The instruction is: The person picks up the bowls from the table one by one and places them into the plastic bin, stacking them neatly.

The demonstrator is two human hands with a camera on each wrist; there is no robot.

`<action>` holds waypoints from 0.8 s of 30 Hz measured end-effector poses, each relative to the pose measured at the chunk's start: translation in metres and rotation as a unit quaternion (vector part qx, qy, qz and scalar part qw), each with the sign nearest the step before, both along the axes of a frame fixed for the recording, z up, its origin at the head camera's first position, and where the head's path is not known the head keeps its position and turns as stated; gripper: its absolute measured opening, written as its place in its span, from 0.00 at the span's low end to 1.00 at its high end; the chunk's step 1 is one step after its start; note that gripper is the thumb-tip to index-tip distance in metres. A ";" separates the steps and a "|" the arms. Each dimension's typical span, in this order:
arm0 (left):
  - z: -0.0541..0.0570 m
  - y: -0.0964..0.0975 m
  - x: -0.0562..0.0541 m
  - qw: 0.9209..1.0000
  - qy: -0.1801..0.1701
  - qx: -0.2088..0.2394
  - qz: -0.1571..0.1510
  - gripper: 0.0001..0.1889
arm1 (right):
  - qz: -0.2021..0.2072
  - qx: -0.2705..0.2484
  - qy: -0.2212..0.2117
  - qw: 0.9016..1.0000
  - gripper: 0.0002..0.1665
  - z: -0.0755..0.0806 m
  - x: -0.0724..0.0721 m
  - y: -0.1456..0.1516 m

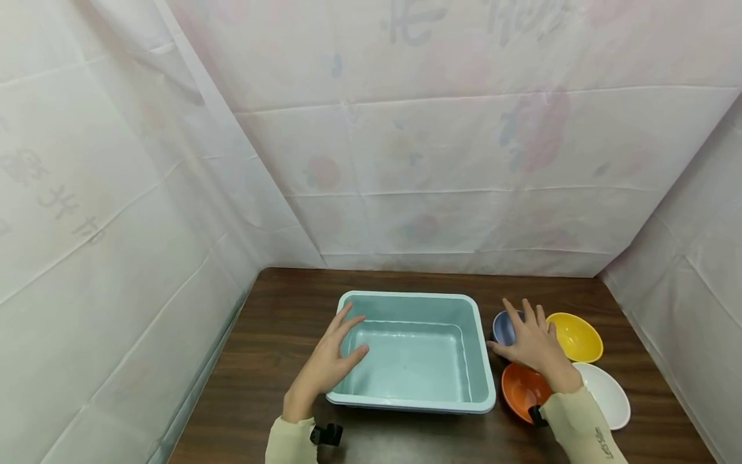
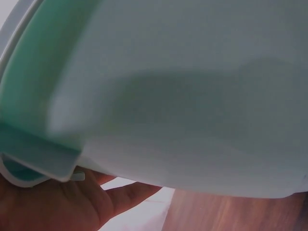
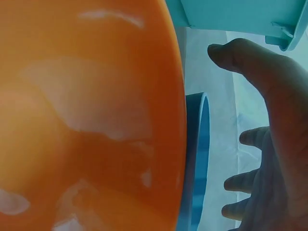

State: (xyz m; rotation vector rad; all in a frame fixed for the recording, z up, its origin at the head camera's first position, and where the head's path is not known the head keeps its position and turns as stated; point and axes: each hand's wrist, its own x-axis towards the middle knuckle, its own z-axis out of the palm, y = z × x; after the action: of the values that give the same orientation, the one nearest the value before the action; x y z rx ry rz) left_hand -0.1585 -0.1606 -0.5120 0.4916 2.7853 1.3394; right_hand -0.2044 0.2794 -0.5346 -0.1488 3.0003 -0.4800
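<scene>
A pale blue-green rectangular basin (image 1: 411, 364) sits mid-table with nothing inside. My left hand (image 1: 326, 366) hovers at its left side, fingers spread and overlapping the rim in the head view; it holds nothing. The left wrist view is mostly filled by the basin wall (image 2: 192, 120), with the hand (image 2: 62, 204) at lower left. To the right, my right hand (image 1: 534, 347) is spread above a blue bowl (image 1: 502, 328) and an orange bowl (image 1: 516, 386), partly hiding both. In the right wrist view its fingers are apart and empty, beside the orange bowl (image 3: 91, 120).
A yellow bowl (image 1: 578, 338) stands behind and right of the right hand. A white bowl (image 1: 605, 394) lies nearer, partly covered by the right sleeve (image 1: 582, 422). Pale printed sheets (image 1: 417, 161) hang behind and along both sides of the dark wooden table (image 1: 249, 386).
</scene>
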 end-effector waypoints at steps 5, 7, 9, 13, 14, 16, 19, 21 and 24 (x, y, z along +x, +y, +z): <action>0.003 0.000 -0.001 1.000 -0.008 -0.012 -0.006 0.32 | 0.004 0.006 -0.024 1.000 0.67 0.001 -0.003 0.003; 0.005 0.000 -0.002 1.000 -0.010 -0.016 -0.009 0.33 | 0.004 0.007 -0.035 0.999 0.68 0.001 -0.005 0.004; 0.006 -0.001 -0.003 1.000 -0.013 -0.019 -0.012 0.34 | 0.003 0.006 -0.048 0.999 0.68 0.001 -0.006 0.005; 0.005 -0.001 -0.003 1.000 -0.017 -0.018 -0.013 0.35 | 0.001 0.006 -0.071 0.997 0.69 0.001 -0.008 0.005; 0.005 -0.001 -0.003 1.000 -0.017 -0.020 -0.012 0.36 | 0.001 0.007 -0.076 0.997 0.69 0.001 -0.008 0.005; 0.003 0.000 -0.003 1.000 -0.015 -0.018 -0.011 0.36 | -0.001 0.010 -0.083 0.997 0.69 0.001 -0.009 0.005; 0.002 0.001 -0.003 1.000 -0.010 -0.014 -0.005 0.35 | -0.003 0.017 -0.084 0.996 0.68 0.001 -0.010 0.005; 0.002 0.002 -0.003 1.000 -0.008 -0.009 -0.001 0.34 | -0.003 0.023 -0.085 0.996 0.68 0.001 -0.011 0.006; 0.001 0.004 -0.003 1.000 -0.009 -0.005 0.003 0.34 | -0.001 0.033 -0.086 0.996 0.66 0.002 -0.012 0.008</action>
State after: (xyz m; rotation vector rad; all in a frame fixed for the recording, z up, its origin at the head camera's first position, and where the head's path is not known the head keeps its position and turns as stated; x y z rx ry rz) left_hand -0.1613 -0.1568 -0.5107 0.4704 2.7799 1.3228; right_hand -0.2160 0.2873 -0.5328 -0.0932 2.8440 -0.3717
